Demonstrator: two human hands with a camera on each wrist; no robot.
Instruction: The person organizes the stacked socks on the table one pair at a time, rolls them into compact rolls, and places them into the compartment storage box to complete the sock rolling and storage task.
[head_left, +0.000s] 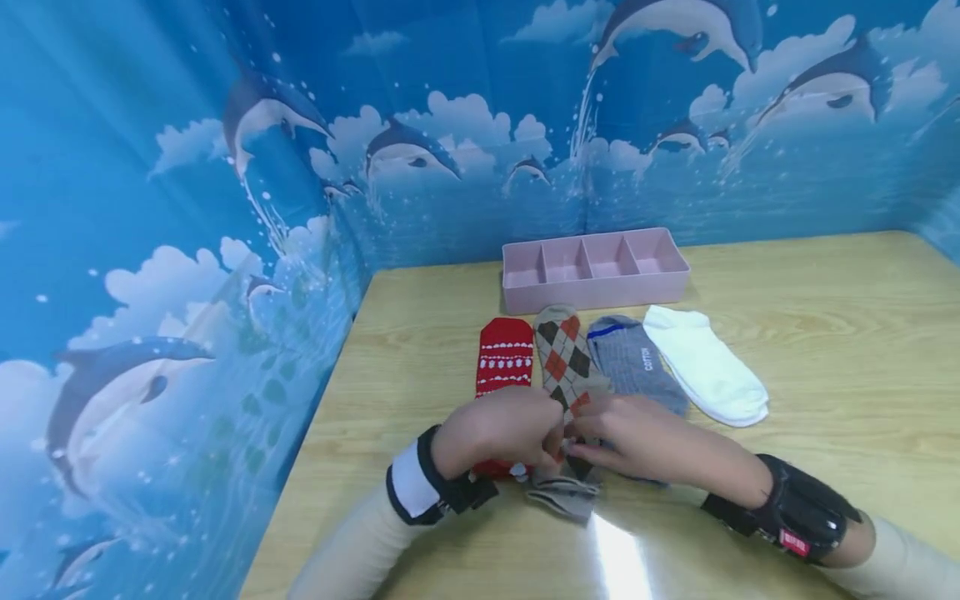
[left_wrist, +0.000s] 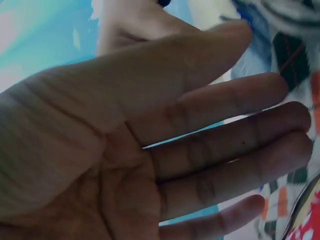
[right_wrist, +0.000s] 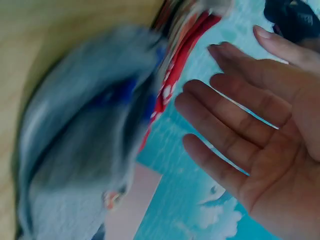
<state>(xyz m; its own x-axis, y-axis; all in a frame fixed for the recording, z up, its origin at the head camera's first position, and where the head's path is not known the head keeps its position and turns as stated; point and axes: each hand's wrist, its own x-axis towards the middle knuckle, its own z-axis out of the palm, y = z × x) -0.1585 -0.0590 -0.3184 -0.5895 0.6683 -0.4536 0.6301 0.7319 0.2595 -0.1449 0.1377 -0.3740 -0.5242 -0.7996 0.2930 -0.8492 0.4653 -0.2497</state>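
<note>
Two hands (head_left: 513, 427) (head_left: 633, 427), fingers loosely extended (gripping nothing), are close together over the argyle sock (head_left: 561, 354).

A: Arms?
B: Left forearm, cream-sleeved (head_left: 356, 537), and right forearm, same pale cloth (head_left: 903, 546), both angle inward and forward.
A: Wrists?
B: Left, black-and-white strap (head_left: 416, 483). Right, bulky black strap with red label (head_left: 798, 508).
A: Hands?
B: Left hand (head_left: 504, 427) and right hand (head_left: 637, 433) close together; backs upward in head view.
A: Fingers?
B: Left fingers (left_wrist: 240, 130) nearly straight, little finger apart, thumb (left_wrist: 215, 52) extended. Right fingers (right_wrist: 220, 124) loosely bent, slightly parted.
</note>
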